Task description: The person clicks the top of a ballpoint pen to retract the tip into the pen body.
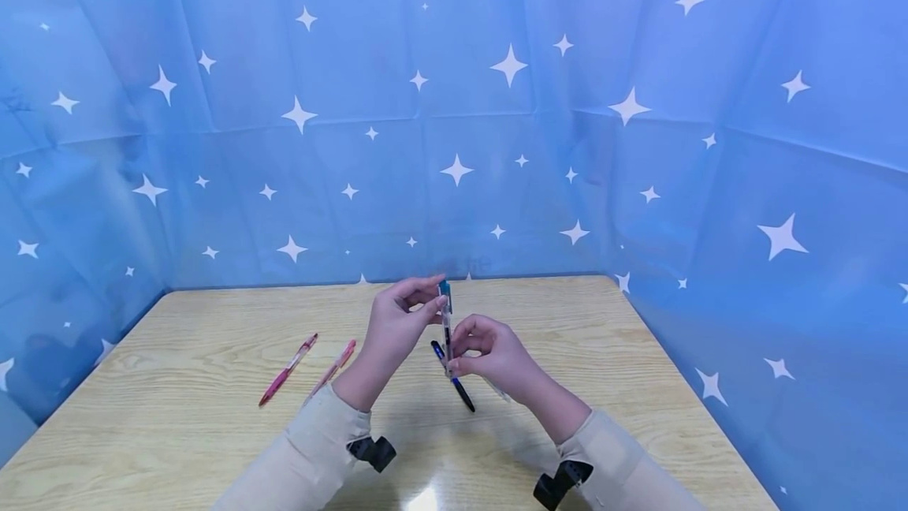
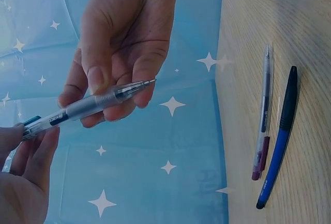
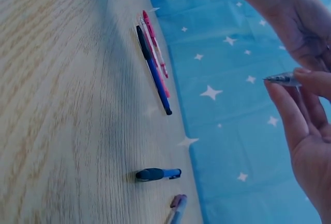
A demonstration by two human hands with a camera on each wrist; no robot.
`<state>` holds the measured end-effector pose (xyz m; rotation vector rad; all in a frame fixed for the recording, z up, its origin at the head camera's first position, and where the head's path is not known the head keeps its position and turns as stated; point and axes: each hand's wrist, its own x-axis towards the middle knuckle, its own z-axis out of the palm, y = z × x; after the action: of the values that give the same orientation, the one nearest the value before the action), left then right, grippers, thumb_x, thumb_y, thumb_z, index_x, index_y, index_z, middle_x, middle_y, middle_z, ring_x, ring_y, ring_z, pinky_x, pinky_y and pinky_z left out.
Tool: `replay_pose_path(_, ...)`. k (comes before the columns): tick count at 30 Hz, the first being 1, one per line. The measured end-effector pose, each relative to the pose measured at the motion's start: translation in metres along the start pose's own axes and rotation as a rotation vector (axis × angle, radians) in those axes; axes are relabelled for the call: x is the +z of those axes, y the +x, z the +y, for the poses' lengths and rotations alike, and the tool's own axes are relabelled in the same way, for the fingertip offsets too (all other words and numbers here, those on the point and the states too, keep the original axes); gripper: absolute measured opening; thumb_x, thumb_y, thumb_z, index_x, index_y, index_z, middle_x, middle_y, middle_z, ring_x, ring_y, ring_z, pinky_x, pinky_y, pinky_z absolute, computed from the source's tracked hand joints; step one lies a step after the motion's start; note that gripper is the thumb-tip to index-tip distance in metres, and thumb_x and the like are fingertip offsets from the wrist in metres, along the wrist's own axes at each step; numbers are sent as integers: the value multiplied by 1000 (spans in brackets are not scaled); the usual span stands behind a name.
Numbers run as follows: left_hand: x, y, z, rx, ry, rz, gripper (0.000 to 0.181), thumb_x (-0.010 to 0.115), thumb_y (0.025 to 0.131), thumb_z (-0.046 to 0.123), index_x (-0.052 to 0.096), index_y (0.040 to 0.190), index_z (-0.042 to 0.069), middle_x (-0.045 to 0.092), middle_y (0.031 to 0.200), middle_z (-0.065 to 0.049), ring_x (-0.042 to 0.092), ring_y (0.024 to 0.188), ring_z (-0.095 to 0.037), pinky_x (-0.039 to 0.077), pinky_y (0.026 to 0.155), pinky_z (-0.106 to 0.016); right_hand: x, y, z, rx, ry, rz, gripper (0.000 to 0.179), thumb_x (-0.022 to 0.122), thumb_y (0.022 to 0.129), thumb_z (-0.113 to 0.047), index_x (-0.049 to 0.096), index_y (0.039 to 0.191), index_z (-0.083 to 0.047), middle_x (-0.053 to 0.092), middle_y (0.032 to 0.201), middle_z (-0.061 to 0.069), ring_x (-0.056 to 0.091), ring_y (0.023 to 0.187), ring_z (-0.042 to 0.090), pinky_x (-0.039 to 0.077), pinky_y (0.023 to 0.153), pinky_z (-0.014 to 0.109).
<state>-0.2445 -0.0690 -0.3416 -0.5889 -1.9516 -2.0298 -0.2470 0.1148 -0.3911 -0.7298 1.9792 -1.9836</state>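
Note:
Above the table, both hands hold one clear pen (image 1: pixel 447 326) with a teal clip and button, nearly upright in the head view. My left hand (image 1: pixel 399 326) pinches its teal end between thumb and fingers. Lower down, my right hand (image 1: pixel 496 353) pinches the barrel near the metal tip. In the left wrist view the pen's narrow tip points right, past the fingers of the right hand (image 2: pixel 124 43). Below the hands lies a blue and black pen (image 1: pixel 461 389). Beside it is a clear pen with a maroon clip (image 2: pixel 264 110), mostly covered by the right hand in the head view.
At the left on the wooden table (image 1: pixel 213 345) lie a dark pink pen (image 1: pixel 287 371) and a lighter pink pen (image 1: pixel 339 363), partly behind the left forearm. A blue curtain with white stars (image 1: pixel 454 117) stands around the table's back and sides.

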Motion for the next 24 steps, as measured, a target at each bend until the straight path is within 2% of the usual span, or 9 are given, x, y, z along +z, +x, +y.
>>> replay_pose_path(4, 1, 1, 0, -16, -3, -6, 28, 66, 88, -7, 67, 116, -4, 65, 91, -16, 66, 78, -15, 59, 70, -39, -2, 0, 0, 5, -4, 3, 23, 71, 85, 6, 57, 103, 2, 67, 96, 18, 67, 95, 36, 57, 79, 46)
replay_pose_path(8, 4, 3, -2, -21, -6, -19, 31, 66, 89, -6, 66, 120, -3, 64, 94, -15, 66, 80, -15, 59, 71, -39, -6, -2, -1, 12, -12, 4, 25, 72, 84, 5, 57, 103, 1, 66, 97, 20, 67, 92, 32, 57, 79, 46)
replay_pose_path(12, 8, 6, -4, -32, -7, -40, 38, 66, 90, -4, 62, 128, 1, 61, 99, -15, 66, 84, -19, 58, 74, -37, -14, -5, -5, 11, -15, -9, 26, 73, 84, 3, 57, 105, 2, 64, 102, 27, 67, 92, 29, 56, 79, 47)
replay_pose_path(14, 11, 8, -6, -56, 2, -53, 42, 66, 91, -1, 60, 132, 6, 60, 103, -14, 66, 87, -21, 58, 76, -37, -20, -6, -6, 12, -21, -14, 27, 73, 85, 2, 57, 106, 2, 63, 104, 29, 67, 93, 31, 56, 79, 47)
replay_pose_path(19, 17, 15, -19, -141, 86, -112, 53, 69, 92, 9, 53, 139, 23, 59, 115, -8, 65, 97, -21, 56, 82, -36, -41, -9, -4, 42, -71, 1, 28, 71, 87, 3, 58, 111, 2, 63, 106, 25, 66, 95, 34, 57, 79, 46)
replay_pose_path(24, 20, 18, -38, -173, 151, -159, 59, 70, 91, 10, 47, 143, 26, 58, 121, -8, 63, 103, -22, 54, 85, -36, -62, -13, 3, 90, -116, 2, 34, 68, 89, 3, 57, 121, 5, 64, 108, 22, 65, 97, 36, 56, 80, 45)
